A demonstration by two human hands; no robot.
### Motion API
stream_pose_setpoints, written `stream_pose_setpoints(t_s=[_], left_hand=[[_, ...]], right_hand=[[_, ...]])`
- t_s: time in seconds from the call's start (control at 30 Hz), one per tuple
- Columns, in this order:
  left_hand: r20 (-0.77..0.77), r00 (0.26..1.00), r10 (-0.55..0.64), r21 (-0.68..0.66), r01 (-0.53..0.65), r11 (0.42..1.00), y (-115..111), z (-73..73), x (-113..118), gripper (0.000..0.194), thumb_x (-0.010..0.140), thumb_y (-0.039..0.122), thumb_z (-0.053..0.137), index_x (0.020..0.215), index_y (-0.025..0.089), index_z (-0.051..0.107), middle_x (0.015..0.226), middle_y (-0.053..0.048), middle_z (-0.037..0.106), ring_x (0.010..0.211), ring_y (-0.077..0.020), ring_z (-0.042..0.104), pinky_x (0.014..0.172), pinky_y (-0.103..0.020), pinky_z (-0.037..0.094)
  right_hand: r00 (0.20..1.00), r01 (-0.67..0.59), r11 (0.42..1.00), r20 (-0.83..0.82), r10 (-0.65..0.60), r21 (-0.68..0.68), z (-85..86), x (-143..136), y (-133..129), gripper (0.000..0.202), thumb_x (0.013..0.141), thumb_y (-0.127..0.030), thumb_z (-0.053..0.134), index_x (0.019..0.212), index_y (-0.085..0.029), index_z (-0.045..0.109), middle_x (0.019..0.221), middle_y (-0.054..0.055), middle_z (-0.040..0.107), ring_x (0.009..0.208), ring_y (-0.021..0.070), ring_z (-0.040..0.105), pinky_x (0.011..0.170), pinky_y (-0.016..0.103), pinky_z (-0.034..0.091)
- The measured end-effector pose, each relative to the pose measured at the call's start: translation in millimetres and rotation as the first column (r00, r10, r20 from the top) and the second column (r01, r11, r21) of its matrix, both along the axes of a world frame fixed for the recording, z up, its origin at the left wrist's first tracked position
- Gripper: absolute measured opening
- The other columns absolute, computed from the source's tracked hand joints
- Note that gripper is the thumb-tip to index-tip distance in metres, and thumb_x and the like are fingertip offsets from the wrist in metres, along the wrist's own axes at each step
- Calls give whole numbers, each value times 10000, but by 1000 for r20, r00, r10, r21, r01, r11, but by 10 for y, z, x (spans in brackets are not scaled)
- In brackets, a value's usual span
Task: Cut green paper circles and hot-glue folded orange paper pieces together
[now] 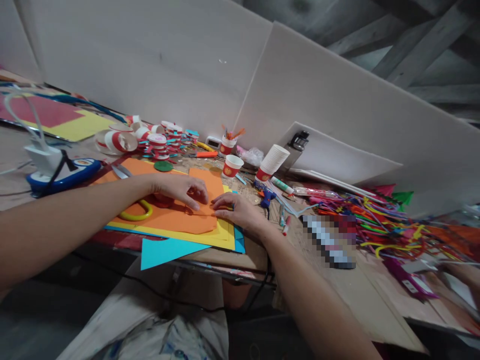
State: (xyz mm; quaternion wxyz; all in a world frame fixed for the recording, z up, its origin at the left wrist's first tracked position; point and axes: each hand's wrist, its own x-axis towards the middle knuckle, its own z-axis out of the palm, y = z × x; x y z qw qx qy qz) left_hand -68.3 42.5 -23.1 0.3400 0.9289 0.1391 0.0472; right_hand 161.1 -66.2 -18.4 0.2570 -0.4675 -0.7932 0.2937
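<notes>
My left hand (182, 190), fingers curled, holds a piece of orange paper (205, 182) over the stacked sheets. From the other side, my right hand (240, 212) has its fingertips closed on the same paper's edge, close to the left hand. Below lies a larger orange sheet (180, 224) on a yellow sheet (225, 240) and blue sheets. Scissors with a yellow handle (137, 212) lie by my left wrist, partly hidden under the forearm. A green paper disc (163, 166) rests just beyond that wrist. Something red (162, 201) shows partly beneath the left hand.
Beyond the sheets stand a paper cup (233, 166), a cup stack (273, 161) and decorated cups (157, 145). A blue glue gun (267, 196) and a marker (287, 226) lie rightward, with pipe cleaners (375, 220) farther. A blue power strip (65, 175) sits left. Another person's hand (465, 275) appears far right.
</notes>
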Motion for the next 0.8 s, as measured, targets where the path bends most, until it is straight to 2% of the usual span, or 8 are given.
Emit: stream_pose_setpoints(t_s=[0.37, 0.63, 0.8], left_hand=[[-41, 998, 47, -15, -48, 999, -101, 93, 9, 385, 783, 376, 676, 1115, 184, 641, 1138, -42, 640, 1066, -175, 581, 948, -243, 411], [-33, 999, -5, 44, 6, 999, -38, 50, -15, 406, 806, 417, 659, 1159, 216, 641, 1161, -41, 623, 1086, -180, 568, 937, -234, 410], [-36, 999, 3, 31, -2, 1000, -56, 66, -14, 407, 812, 398, 652, 1176, 214, 635, 1169, -42, 623, 1085, -178, 570, 940, -231, 408]], right_hand=[[995, 17, 1000, 94, -18, 16, 50, -37, -9, 143, 754, -231, 738, 872, -156, 712, 1009, 73, 703, 940, 169, 650, 897, 317, 490], [981, -28, 998, 194, 19, 47, 88, -41, 10, 149, 794, -214, 697, 925, -149, 720, 1015, 80, 702, 959, 170, 639, 908, 306, 475], [964, -11, 997, 264, -10, 79, 80, -51, 27, 200, 779, -211, 710, 967, -145, 718, 1021, 78, 692, 956, 167, 627, 901, 304, 470]])
